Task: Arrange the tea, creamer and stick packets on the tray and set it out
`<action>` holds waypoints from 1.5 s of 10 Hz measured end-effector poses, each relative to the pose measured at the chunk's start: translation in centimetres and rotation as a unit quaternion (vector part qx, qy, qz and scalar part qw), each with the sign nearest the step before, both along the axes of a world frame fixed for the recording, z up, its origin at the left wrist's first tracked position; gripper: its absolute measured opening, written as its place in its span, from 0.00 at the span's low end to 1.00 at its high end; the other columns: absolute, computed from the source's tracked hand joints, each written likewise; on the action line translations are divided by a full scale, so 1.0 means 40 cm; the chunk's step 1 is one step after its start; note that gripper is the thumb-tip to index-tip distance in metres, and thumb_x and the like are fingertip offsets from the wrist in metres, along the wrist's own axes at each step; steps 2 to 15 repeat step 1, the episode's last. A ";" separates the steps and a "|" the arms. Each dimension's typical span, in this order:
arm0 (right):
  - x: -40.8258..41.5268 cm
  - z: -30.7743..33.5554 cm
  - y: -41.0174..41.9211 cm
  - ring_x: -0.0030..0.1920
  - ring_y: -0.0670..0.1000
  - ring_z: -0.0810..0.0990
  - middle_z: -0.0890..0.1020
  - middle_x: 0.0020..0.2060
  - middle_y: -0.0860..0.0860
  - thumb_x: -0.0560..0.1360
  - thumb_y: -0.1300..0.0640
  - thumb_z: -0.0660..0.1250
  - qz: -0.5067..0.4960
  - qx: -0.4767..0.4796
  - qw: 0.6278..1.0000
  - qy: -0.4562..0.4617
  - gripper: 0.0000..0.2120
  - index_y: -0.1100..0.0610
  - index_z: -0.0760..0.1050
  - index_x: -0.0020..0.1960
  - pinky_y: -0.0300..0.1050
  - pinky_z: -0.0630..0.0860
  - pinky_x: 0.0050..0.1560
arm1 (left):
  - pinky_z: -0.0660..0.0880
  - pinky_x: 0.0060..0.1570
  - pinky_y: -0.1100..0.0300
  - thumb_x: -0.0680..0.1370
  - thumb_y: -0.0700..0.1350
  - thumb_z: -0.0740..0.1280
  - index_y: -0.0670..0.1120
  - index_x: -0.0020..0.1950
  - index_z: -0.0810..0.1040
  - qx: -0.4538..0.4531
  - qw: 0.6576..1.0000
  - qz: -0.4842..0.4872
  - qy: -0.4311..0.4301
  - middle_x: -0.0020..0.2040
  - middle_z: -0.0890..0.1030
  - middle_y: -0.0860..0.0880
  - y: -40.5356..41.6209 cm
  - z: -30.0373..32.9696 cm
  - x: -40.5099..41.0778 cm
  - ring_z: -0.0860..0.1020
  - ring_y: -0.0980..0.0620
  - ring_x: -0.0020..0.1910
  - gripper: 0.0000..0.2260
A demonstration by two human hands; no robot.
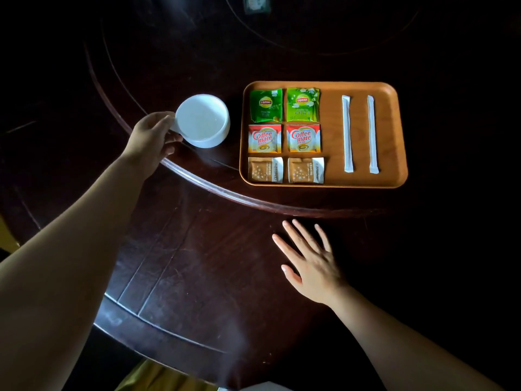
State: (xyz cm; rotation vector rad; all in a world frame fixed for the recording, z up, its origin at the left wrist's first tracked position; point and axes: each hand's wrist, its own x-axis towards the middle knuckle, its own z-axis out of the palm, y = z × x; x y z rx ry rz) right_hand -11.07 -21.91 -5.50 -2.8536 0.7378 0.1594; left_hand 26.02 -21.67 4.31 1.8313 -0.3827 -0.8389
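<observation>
An orange wooden tray (392, 131) lies on the raised turntable of a dark wooden table. On its left side sit two green Lipton tea packets (265, 105) (303, 105), below them two red Coffee-mate creamer packets (264, 138) (303, 138), and at the front two brown packets (265, 170) (305, 170). Two white stick packets (347, 134) (372, 134) lie side by side on the tray's right half. My left hand (153, 138) grips the handle of a white cup (203, 121) just left of the tray. My right hand (310, 261) rests flat and open on the table in front of the tray.
The turntable's curved rim (214, 187) runs between my hands and the tray. The table's outer edge (158, 331) lies close to me. A dim small object (256, 4) sits far back in shadow.
</observation>
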 end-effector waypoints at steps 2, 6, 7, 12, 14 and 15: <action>0.005 -0.002 -0.002 0.75 0.53 0.56 0.61 0.75 0.52 0.73 0.42 0.54 -0.003 0.004 1.000 -0.006 0.29 0.45 0.55 0.73 0.61 0.49 0.73 | 0.71 0.30 0.65 0.74 0.46 0.60 0.53 0.49 0.75 -0.024 0.995 0.089 -0.034 0.41 0.81 0.53 0.036 -0.007 -0.020 0.78 0.57 0.34 0.07; 0.005 -0.002 -0.002 0.75 0.53 0.56 0.61 0.75 0.52 0.73 0.42 0.54 -0.003 0.004 1.000 -0.006 0.29 0.45 0.55 0.73 0.61 0.49 0.73 | 0.71 0.30 0.65 0.74 0.46 0.60 0.53 0.49 0.75 -0.024 0.995 0.089 -0.034 0.41 0.81 0.53 0.036 -0.007 -0.020 0.78 0.57 0.34 0.07; 0.005 -0.002 -0.002 0.75 0.53 0.56 0.61 0.75 0.52 0.73 0.42 0.54 -0.003 0.004 1.000 -0.006 0.29 0.45 0.55 0.73 0.61 0.49 0.73 | 0.71 0.30 0.65 0.74 0.46 0.60 0.53 0.49 0.75 -0.024 0.995 0.089 -0.034 0.41 0.81 0.53 0.036 -0.007 -0.020 0.78 0.57 0.34 0.07; 0.005 -0.002 -0.002 0.75 0.53 0.56 0.61 0.75 0.52 0.73 0.42 0.54 -0.003 0.004 1.000 -0.006 0.29 0.45 0.55 0.73 0.61 0.49 0.73 | 0.71 0.30 0.65 0.74 0.46 0.60 0.53 0.49 0.75 -0.024 0.995 0.089 -0.034 0.41 0.81 0.53 0.036 -0.007 -0.020 0.78 0.57 0.34 0.07; 0.005 -0.002 -0.002 0.75 0.53 0.56 0.61 0.75 0.52 0.73 0.42 0.54 -0.003 0.004 1.000 -0.006 0.29 0.45 0.55 0.73 0.61 0.49 0.73 | 0.71 0.30 0.65 0.74 0.46 0.60 0.53 0.49 0.75 -0.024 0.995 0.089 -0.034 0.41 0.81 0.53 0.036 -0.007 -0.020 0.78 0.57 0.34 0.07; 0.005 -0.002 -0.002 0.75 0.53 0.56 0.61 0.75 0.52 0.73 0.42 0.54 -0.003 0.004 1.000 -0.006 0.29 0.45 0.55 0.73 0.61 0.49 0.73 | 0.71 0.30 0.65 0.74 0.46 0.60 0.53 0.49 0.75 -0.024 0.995 0.089 -0.034 0.41 0.81 0.53 0.036 -0.007 -0.020 0.78 0.57 0.34 0.07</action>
